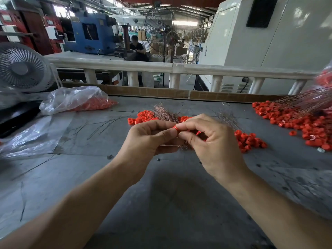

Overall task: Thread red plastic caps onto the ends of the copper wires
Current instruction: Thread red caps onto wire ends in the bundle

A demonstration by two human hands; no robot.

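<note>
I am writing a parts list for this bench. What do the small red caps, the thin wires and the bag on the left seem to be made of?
Red caps: apparently moulded plastic, uniform bright red with a slight gloss.
Thin wires: likely bare copper, hair-fine strands with a reddish-brown metallic sheen.
Bag: thin clear plastic film, crinkled and shiny, red caps visible through it.

**Open bench near me, clutter beyond my hands**

The bench (161,194) between my forearms lies open. Beyond my hands (179,139), red caps (249,140) and a copper wire bundle (164,112) crowd the middle. A bigger cap heap (296,121) blocks the right; plastic bags (71,99) and loose wires (97,125) fill the left. A cardboard strip (143,91) walls the far edge.
</note>
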